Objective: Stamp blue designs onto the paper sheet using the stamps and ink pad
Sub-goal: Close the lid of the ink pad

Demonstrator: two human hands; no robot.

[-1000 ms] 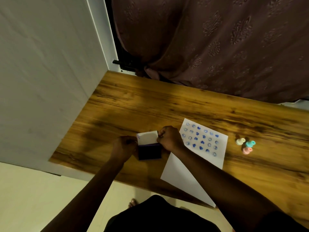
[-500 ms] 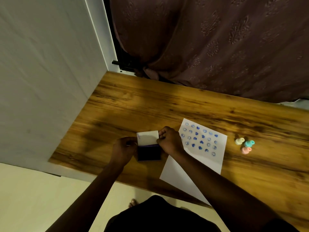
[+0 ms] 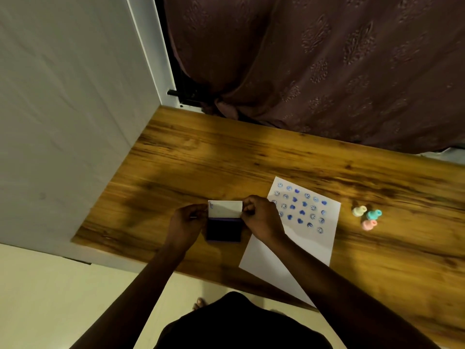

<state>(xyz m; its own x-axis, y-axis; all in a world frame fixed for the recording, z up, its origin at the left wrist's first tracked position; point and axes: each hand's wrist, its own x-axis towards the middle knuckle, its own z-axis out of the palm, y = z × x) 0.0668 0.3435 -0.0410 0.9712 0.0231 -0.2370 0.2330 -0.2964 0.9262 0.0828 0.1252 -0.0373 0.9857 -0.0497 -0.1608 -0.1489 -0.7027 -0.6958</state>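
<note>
Both hands at the hinged ink pad, lid raised.

Your left hand (image 3: 187, 220) and right hand (image 3: 261, 217) pinch the white lid of the dark blue ink pad (image 3: 224, 229) between them. Light, rigid, inky: hold its edges. The stamped white paper sheet (image 3: 305, 238) lies right of your right hand. No legible writing.

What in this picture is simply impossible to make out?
All in the head view:
- Small pastel stamps: too small and blurred to read their designs.
- White sheet of paper: the right forearm hides one near edge.
- Blue stamped marks: hearts and faces show, fine detail is blurred.
- Dark ink pad with raised white lid: left hand and right hand cover its sides.
</note>
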